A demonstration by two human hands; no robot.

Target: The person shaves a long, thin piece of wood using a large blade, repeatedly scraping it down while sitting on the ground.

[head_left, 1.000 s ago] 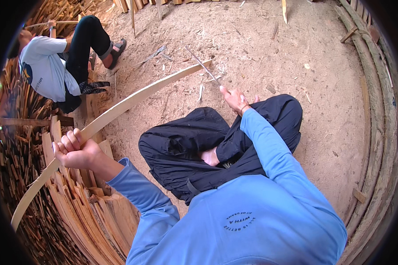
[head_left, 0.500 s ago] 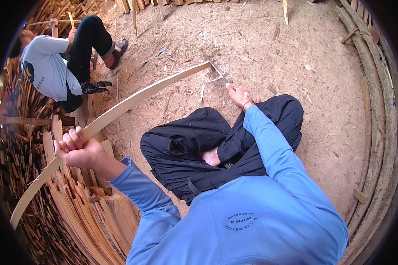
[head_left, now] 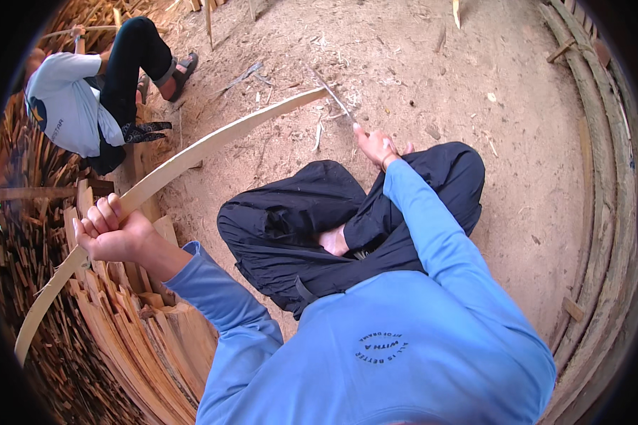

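A long, pale wooden strip (head_left: 220, 138) runs from the lower left up toward the middle of the ground and looks curved in this view. My left hand (head_left: 113, 230) is wrapped around it near its lower part, fingers closed over the top. Out in front of my right knee, my right hand (head_left: 377, 146) is closed round the handle of a thin-bladed knife (head_left: 339, 103); the handle is mostly hidden by the fingers. The blade points up and left, crossing the strip's far end, and seems to touch it.
Split wooden slats (head_left: 131, 340) are stacked beside my left arm, with a large pile of thin sticks (head_left: 32, 283) beyond. A co-worker (head_left: 71, 99) sits at the upper left, holding another strip. Long poles (head_left: 599, 177) line the right side. Shavings (head_left: 318, 134) litter the sandy ground.
Both hands, the strip and the knife appear slightly farther left and up in the picture, as the whole view has shifted. Both grips are kept.
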